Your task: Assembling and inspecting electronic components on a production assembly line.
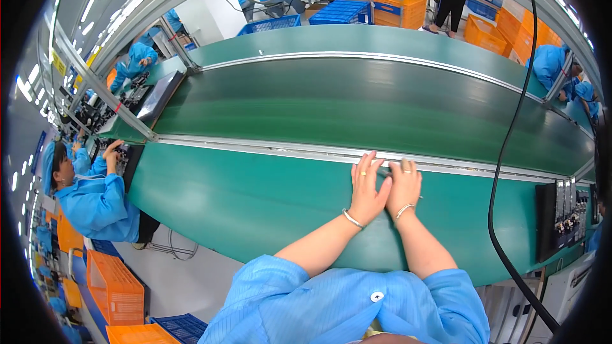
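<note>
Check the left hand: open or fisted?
Open: the left hand has its fingers extended toward the silver rail, thumb angled out toward the right hand.

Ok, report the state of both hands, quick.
Left hand: open, fingers stretched at the metal rail.
Right hand: fingers partly bent; can't tell if it holds anything.

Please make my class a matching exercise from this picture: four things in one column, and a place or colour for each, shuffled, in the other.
Things:
1. Left hand
2. Cable
3. Right hand
4. Worktop

Places and colours:
A. Green, beneath both hands
B. By the silver rail, to the right of the other hand
C. Black, in the right half of the picture
D. By the silver rail, to the left of the other hand

Pairs: 1-D, 2-C, 3-B, 4-A
</note>
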Available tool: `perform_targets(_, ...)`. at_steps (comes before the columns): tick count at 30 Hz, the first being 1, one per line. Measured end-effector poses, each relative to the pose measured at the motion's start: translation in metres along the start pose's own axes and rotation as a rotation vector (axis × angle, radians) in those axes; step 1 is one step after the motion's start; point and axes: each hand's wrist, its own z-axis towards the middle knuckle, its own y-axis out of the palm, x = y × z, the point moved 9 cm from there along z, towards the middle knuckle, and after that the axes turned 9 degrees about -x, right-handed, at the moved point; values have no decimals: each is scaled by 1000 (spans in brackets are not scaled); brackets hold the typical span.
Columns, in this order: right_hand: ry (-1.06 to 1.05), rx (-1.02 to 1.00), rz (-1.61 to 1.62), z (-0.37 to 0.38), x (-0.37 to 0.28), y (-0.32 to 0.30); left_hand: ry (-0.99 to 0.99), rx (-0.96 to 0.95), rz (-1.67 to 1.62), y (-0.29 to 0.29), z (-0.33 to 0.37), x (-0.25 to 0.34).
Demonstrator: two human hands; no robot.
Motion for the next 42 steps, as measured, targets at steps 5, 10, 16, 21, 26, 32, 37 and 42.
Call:
perform_targets(5,-145,-27,223,-5,-13,24,76,-319,130,14,-8,15)
perform_targets(10,-84,-57,387,-3,-8,17,69,-383,-88,26,-1,12)
perform_targets(16,-73,-73,506,-1,-6,19,68,-393,-129,23,8,14)
perform_targets(21,-91,-82,488,-1,-7,14,82,-393,-151,25,7,8)
perform_targets(26,-98,-85,465,0,-5,21,64,-411,-202,24,6,7)
perform_targets(32,-91,-108,459,-2,-8,18,40,-431,-196,23,5,8)
perform_targets(37,-167,-165,209,-4,-16,29,40,-426,-204,24,5,8)
perform_targets(42,-172,-174,189,-7,-17,34,74,-399,-166,21,7,11)
